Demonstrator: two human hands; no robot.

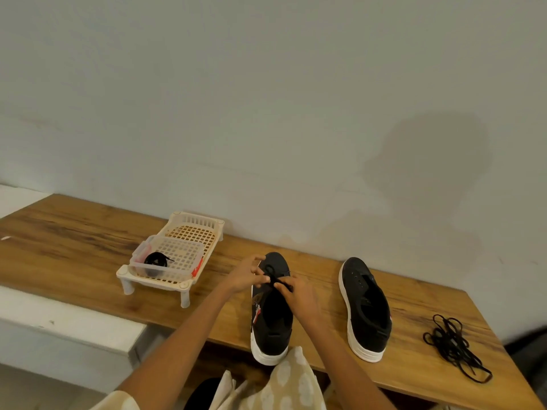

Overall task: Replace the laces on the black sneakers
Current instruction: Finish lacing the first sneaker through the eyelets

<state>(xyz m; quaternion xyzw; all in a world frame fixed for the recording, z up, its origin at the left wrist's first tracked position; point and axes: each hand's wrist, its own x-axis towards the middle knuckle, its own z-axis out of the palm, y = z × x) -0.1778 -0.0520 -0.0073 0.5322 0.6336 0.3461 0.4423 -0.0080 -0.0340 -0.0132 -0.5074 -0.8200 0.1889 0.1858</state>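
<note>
I'm seeing both forearms reaching over the wooden bench [88,232] to the left black sneaker [270,315]. My left hand [247,273] and right hand [297,294] are pinching its black lace [273,276] — fingers hiding the eyelets. The right sneaker [365,309] is sitting unlaced beside it — removed laces [453,344] lying further right.

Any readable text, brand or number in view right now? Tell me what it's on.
No text can be read.
Red and white mark on the side of the left sneaker: too small and blurred to read.
Red part at the end of the clear box in the basket: no legible print.
Right sneaker, loose laces, bench and wall: no markings visible.
</note>
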